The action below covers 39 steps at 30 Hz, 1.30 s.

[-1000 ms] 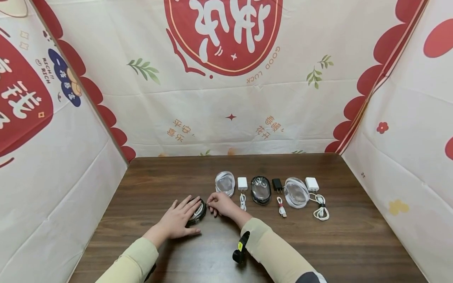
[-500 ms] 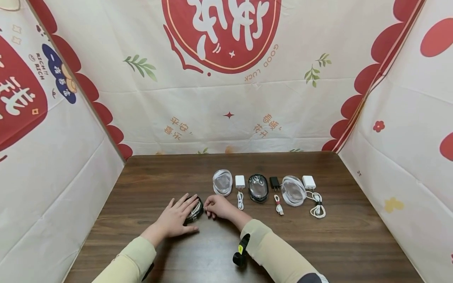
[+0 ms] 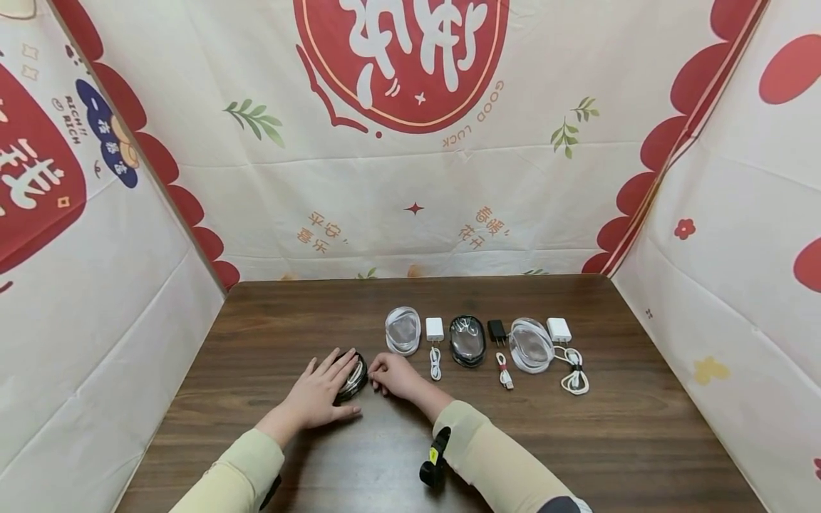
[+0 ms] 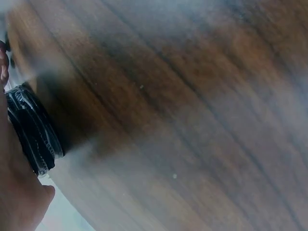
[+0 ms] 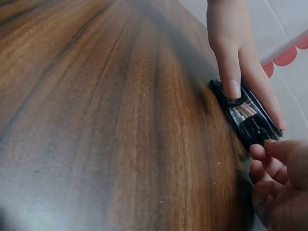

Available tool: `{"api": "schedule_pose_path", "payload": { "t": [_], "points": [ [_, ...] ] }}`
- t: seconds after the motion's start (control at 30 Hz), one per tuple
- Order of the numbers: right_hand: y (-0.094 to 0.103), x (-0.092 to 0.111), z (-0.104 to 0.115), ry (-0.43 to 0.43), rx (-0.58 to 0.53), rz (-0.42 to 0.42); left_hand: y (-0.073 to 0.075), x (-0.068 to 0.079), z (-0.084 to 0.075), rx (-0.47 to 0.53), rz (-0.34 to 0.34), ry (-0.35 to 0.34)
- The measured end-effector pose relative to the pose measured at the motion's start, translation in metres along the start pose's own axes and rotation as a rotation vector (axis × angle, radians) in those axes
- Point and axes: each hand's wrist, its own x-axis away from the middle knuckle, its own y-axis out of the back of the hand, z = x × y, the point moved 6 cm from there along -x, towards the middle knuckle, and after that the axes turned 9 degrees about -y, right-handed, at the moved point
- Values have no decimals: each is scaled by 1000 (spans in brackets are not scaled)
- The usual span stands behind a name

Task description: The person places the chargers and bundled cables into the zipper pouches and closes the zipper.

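Note:
A small oval case with a clear top and black sides [image 3: 356, 382] lies on the table, with something pale inside. My left hand [image 3: 312, 399] rests on its left part, fingers spread and straight, holding it down. At the case's right edge, my right hand [image 3: 396, 375] pinches with thumb and forefinger, the other fingers curled. In the right wrist view, those fingertips meet the near end of the case [image 5: 250, 118]; the small part between them is hidden. The left wrist view catches the black side of the case [image 4: 33, 132] beside my hand.
To the right, along the wooden table [image 3: 288, 313], lie a white-edged clear case [image 3: 403, 332], a white charger plug [image 3: 434, 328], a black-edged case [image 3: 467, 342], a black plug [image 3: 497, 331], another clear case [image 3: 531, 345], a white plug [image 3: 559, 329] and bundled cables [image 3: 575, 377].
The head view has shifted slightly. Both hands stay at the black-sided case, with hardly any movement; the right hand remains at its right edge.

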Motion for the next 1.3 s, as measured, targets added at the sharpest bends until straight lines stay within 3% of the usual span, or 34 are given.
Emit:
{"api": "schedule_pose_path", "payload": {
  "t": [0.3, 0.57, 0.7, 0.97, 1.3],
  "points": [
    [5, -8, 2, -1, 0, -48, 10, 0, 2, 32, 6, -48],
    [13, -16, 1, 10, 6, -96, 11, 5, 2, 44, 94, -120],
    [14, -19, -1, 1, 7, -95, 10, 7, 1, 48, 98, -146],
    [11, -17, 1, -16, 28, -10, 3, 9, 3, 62, 137, -84],
    [10, -14, 0, -23, 6, 1, -5, 8, 3, 19, 128, -42]
  ]
}}
